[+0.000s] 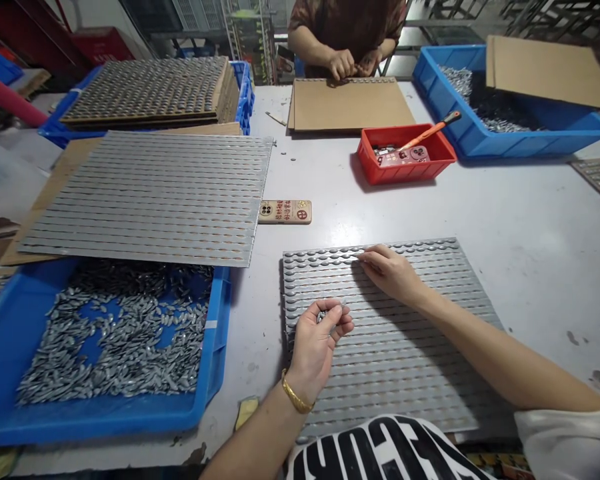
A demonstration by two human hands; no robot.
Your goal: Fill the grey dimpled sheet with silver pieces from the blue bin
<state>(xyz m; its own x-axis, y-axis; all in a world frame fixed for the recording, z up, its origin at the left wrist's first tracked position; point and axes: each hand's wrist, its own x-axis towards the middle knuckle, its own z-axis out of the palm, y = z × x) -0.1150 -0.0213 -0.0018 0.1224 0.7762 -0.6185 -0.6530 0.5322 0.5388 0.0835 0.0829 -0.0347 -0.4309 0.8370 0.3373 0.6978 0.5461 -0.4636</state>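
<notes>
Two hands at a ribbed metal sheet, far edge

The person's left hand (320, 340), with a gold bangle (296, 393) at the wrist, lies above the near-left part of the ribbed metal sheet (395, 360), its fingers curled closed around a small bunch of silver pieces (323, 315). The right hand (387, 272) reaches to the sheet's far edge, where thumb and forefinger appear pinched on a single silver sliver (356, 253), though the piece is too small to show the grip clearly. The sheet lies flat on the pale worktop (555, 253), near its front edge. Just left of it stands a blue bin (215, 320) holding loose silver pieces (115, 340). Beyond that bin, a second ribbed sheet (145, 200) rests on cardboard (55, 200), with a phone in a patterned case (285, 212) just beside its right edge. A red tray (405, 170) holding an orange-handled tool (430, 130) stands toward the far edge of the worktop. There, a co-worker's hands (353, 65) meet at the edge of a cardboard sheet (350, 103), and a second blue bin (545, 140) sits at the far right corner
</notes>
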